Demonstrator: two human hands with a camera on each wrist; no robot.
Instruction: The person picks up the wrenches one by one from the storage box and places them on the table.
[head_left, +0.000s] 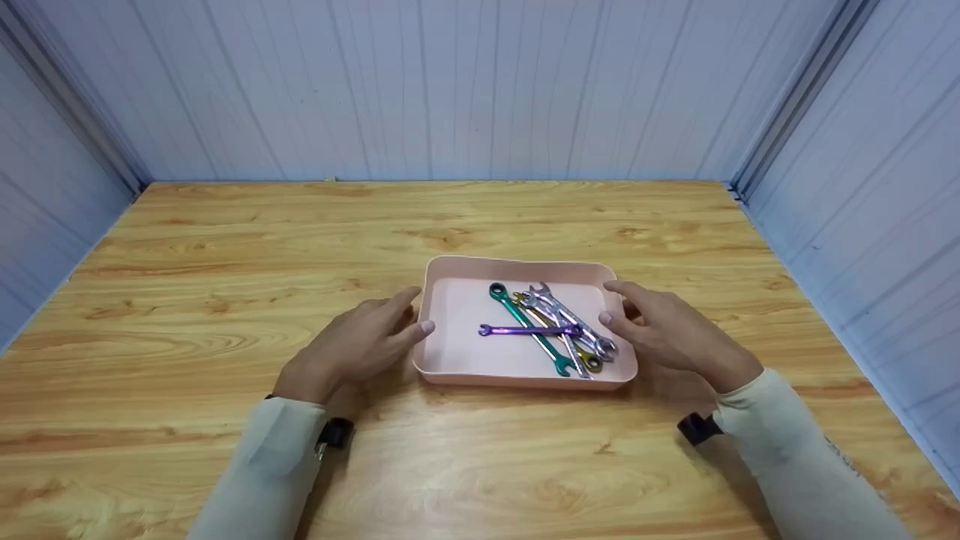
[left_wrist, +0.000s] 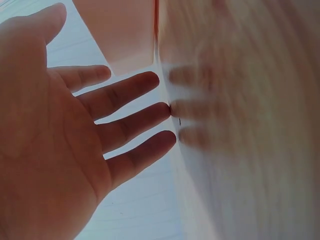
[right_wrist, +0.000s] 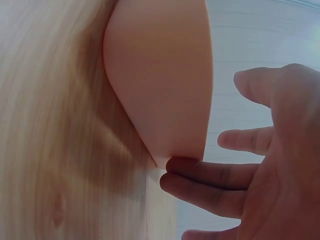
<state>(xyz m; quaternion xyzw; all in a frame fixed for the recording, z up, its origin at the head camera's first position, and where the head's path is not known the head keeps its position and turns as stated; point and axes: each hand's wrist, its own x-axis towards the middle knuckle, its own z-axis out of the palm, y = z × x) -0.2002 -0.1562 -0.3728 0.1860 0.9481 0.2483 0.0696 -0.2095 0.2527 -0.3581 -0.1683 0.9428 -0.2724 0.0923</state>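
A shallow pink tray (head_left: 454, 337) sits on the wooden table, with several combination wrenches heaped toward its right side. A purple wrench (head_left: 517, 330) lies crosswise on top of a green wrench (head_left: 553, 352). Among them are silver wrenches (head_left: 600, 346) and a gold wrench (head_left: 593, 364), partly covered. At the tray's left end is my left hand (head_left: 356, 345), its thumb by the rim and its fingers spread straight in the left wrist view. My right hand (head_left: 667, 326) is at the opposite end, fingers extended, with one fingertip right at the tray's wall (right_wrist: 165, 85) in the right wrist view.
The wooden table (head_left: 247, 247) stretches around the tray on all sides. Pale panelled walls (head_left: 450, 90) stand along its back, left and right edges. Black wrist devices (head_left: 336, 433) show at both sleeve cuffs.
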